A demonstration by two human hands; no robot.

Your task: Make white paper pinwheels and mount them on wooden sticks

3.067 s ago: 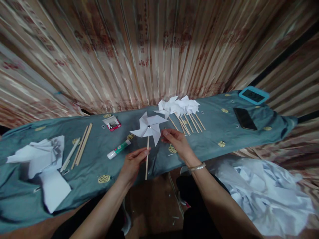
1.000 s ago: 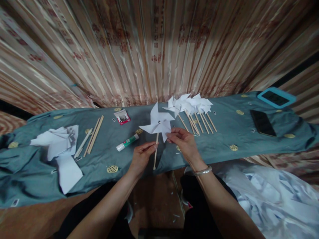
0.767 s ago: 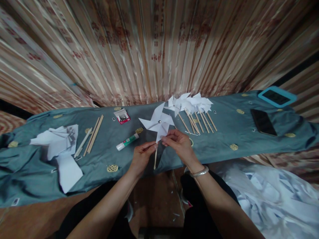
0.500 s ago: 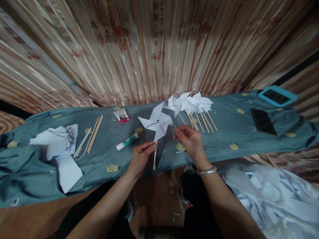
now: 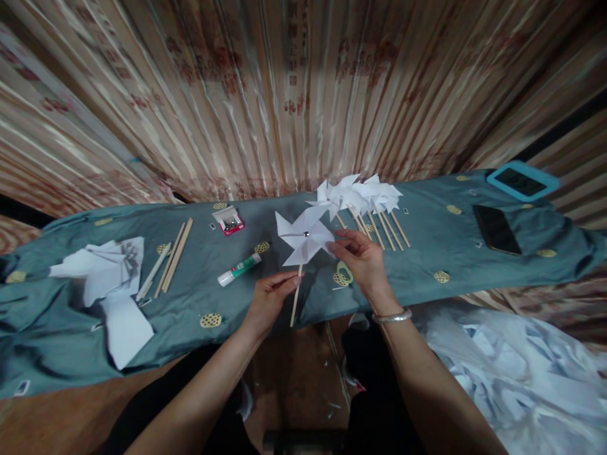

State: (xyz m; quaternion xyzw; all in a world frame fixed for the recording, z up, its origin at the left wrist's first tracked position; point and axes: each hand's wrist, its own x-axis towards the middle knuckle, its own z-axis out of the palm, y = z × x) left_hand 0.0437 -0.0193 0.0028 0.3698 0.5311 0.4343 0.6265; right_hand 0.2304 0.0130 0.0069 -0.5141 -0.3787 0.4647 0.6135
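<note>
A white paper pinwheel [image 5: 304, 236] on a thin wooden stick [image 5: 295, 302] stands upright over the teal cloth [image 5: 427, 253]. My left hand [image 5: 269, 297] pinches the stick just below the paper wheel. My right hand [image 5: 360, 260] is at the wheel's right side, its fingertips touching a blade. A silver bangle [image 5: 391, 315] sits on that wrist.
Several finished pinwheels [image 5: 363, 197] lie behind my right hand. A glue stick [image 5: 239, 269], a pin box [image 5: 228, 220], loose sticks [image 5: 171, 259] and folded paper [image 5: 102, 278] lie left. A phone [image 5: 496, 229] and blue device [image 5: 520, 180] lie right; crumpled paper [image 5: 512, 379] fills the lower right.
The paper wheel has turned on its pin. My right hand pulled away from the wheel, then came back to its right blade. My left hand has kept its hold on the stick.
</note>
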